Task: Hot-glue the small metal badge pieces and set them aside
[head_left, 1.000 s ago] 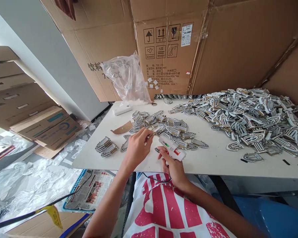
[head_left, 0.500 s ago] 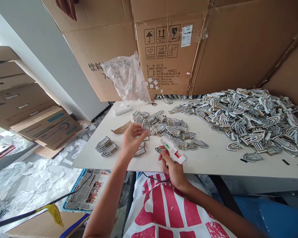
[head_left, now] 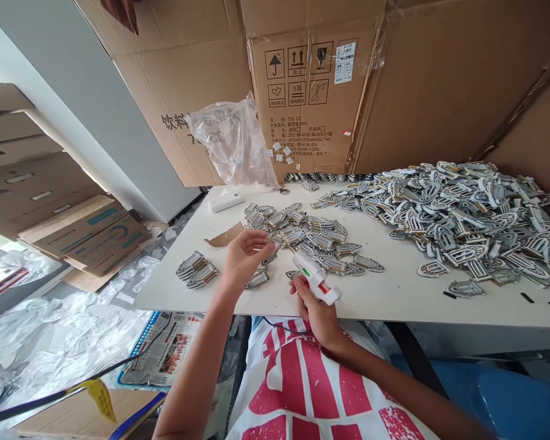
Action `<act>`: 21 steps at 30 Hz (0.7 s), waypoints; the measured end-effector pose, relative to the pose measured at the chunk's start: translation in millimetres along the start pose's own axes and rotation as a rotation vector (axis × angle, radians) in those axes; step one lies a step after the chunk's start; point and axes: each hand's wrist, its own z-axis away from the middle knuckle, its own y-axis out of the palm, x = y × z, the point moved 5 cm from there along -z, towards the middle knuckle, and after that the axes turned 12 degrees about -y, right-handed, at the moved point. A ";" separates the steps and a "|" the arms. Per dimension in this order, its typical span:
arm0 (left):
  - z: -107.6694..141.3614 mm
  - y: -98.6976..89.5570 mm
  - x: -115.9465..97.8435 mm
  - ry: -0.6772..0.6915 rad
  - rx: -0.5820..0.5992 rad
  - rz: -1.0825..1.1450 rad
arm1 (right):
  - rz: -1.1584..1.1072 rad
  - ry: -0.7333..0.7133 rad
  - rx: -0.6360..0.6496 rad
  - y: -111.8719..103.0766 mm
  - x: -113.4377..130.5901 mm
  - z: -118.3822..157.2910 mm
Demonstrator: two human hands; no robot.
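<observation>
My right hand (head_left: 318, 315) is closed around a white glue gun (head_left: 315, 280) with a green label and a red part, held over the table's front edge. Between the thumb and fingertips of my left hand (head_left: 247, 256) is a small grey arch-shaped piece (head_left: 275, 243), partly hidden by the fingers. A loose heap of similar grey pieces (head_left: 321, 235) lies just beyond both hands. Left of my left hand a few such pieces (head_left: 197, 270) sit stacked closely together. One more piece (head_left: 258, 280) lies on the table near my left wrist.
A large pile of the same pieces (head_left: 467, 220) covers the table's right side. Cardboard sheets (head_left: 311, 134) stand along the back, with a clear plastic bag (head_left: 238, 143) before them. A white box-like object (head_left: 226, 201) and a brown scrap (head_left: 224, 236) lie left. Another person's hand (head_left: 121, 13) shows top left.
The grey piece in my left hand has gone slightly lower and tilted. My right hand and the glue gun have shifted slightly left. The other person's hand has moved up a little.
</observation>
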 end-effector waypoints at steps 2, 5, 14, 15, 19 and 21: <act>0.5 2.1 1.4 -0.014 0.023 -0.055 | 0.010 0.006 0.004 0.0 0.7 0.3; 1.7 5.3 3.3 -0.024 0.057 -0.102 | 0.025 0.017 0.016 0.1 2.1 0.7; 4.9 10.0 6.8 -0.025 0.073 -0.117 | 0.057 0.037 0.014 -0.6 -0.1 0.8; 5.4 9.9 6.3 -0.023 0.071 -0.116 | 0.059 0.039 0.013 -0.8 -0.8 0.8; 7.4 9.6 4.4 -0.029 0.060 -0.096 | 0.069 0.047 0.011 -2.0 -2.9 0.3; 8.3 9.8 3.3 -0.033 0.055 -0.089 | 0.080 0.044 0.015 -2.4 -3.4 0.1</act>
